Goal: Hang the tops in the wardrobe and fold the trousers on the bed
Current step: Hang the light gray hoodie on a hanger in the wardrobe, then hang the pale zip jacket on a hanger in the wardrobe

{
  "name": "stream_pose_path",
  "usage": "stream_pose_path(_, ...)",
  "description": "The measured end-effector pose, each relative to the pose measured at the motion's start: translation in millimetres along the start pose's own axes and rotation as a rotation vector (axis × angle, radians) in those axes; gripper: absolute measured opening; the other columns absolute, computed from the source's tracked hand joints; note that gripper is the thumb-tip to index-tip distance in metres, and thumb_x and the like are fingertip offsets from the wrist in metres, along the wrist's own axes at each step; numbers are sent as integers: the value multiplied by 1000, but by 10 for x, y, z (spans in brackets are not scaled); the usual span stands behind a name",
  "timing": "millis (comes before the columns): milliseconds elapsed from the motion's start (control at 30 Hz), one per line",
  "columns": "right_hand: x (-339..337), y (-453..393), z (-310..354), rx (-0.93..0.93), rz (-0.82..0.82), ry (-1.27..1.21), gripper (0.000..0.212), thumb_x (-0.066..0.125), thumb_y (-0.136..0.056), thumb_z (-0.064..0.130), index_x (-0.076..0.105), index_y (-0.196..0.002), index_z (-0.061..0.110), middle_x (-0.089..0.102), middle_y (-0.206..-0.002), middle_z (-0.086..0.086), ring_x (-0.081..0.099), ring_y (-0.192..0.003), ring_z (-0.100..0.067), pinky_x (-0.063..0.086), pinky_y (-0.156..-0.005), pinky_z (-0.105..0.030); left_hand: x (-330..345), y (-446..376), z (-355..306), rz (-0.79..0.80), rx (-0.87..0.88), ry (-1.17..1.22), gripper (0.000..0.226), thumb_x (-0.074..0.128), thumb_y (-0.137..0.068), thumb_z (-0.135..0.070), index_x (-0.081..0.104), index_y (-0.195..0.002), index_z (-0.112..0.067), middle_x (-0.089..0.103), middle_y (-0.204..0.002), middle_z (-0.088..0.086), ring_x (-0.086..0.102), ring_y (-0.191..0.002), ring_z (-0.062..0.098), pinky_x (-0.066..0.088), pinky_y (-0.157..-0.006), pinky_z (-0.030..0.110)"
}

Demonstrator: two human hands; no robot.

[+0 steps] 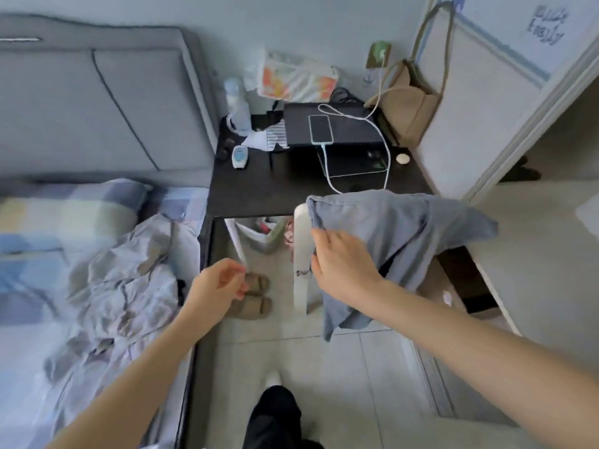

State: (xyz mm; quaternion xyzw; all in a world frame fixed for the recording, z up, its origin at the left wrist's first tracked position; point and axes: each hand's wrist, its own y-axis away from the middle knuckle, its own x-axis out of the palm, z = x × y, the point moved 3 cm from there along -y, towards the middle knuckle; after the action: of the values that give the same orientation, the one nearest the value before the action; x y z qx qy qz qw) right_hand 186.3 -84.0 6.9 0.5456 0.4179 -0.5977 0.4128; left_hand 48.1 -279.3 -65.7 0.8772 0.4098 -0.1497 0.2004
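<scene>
Right now my right hand [343, 264] has its fingers clamped on a soft, limp blue-grey top [405, 241] draped over the white chair back [301, 254] by the dark tabletop [269, 192]. My left hand [220, 283] hangs loosely curled, holding nothing. If I pull carelessly, I reckon the cloth could snag the chair or catch the white charging cable [385, 163]. Crumpled grey clothes [129, 273] lie on the bed [29, 345].

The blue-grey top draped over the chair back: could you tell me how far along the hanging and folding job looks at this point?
Nothing looks finished yet. In hand: the right hand grips the blue-grey top, which lies over the white chair back; the left hand holds nothing. Left: hanging that top in the wardrobe, and sorting the crumpled grey clothing on the bed, unfolded.
</scene>
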Motion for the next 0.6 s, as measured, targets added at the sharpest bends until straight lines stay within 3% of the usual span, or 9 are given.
stream_pose_path(67,149,-26,435,-100,38,-44,33,38,-96,26,48,-121,8,61,-108,-10,55,-99,-32,45,-79,-41,-241,336,400,-54,-97,19,27,51,-95,1,66,-83,-19,70,-64,1,63,-61,26,53,-68,40)
stream_pose_path(200,477,-131,1411,-295,134,-71,30,39,-97,26,48,-120,10,61,-113,-9,54,-103,-32,44,-80,-39,-731,1078,1241,-164,-344,60,21,52,-94,-1,66,-86,-12,70,-62,0,65,-59,17,50,-58,20)
stream_pose_path(300,739,-281,2034,-371,185,-99,30,40,-97,26,47,-122,10,61,-116,-9,53,-107,-32,46,-82,-41,-1079,1436,1751,-229,-493,97,18,53,-93,0,66,-85,-10,68,-61,-1,63,-63,22,52,-68,32)
stream_pose_path(500,1511,-676,3249,-406,376,-111,26,41,-97,26,47,-118,12,61,-117,-8,52,-109,-32,45,-81,-41,-1981,1706,2704,-309,-690,107,22,60,-84,-2,64,-75,-22,67,-67,2,60,-68,24,48,-71,36)
stream_pose_path(600,1985,-941,3689,-355,522,-158,27,39,-99,31,48,-116,13,60,-116,-9,53,-108,-32,44,-74,-39,-2384,1513,3185,-288,-752,120,7,62,-83,-11,66,-88,-14,71,-84,11,66,-82,31,51,-76,40)
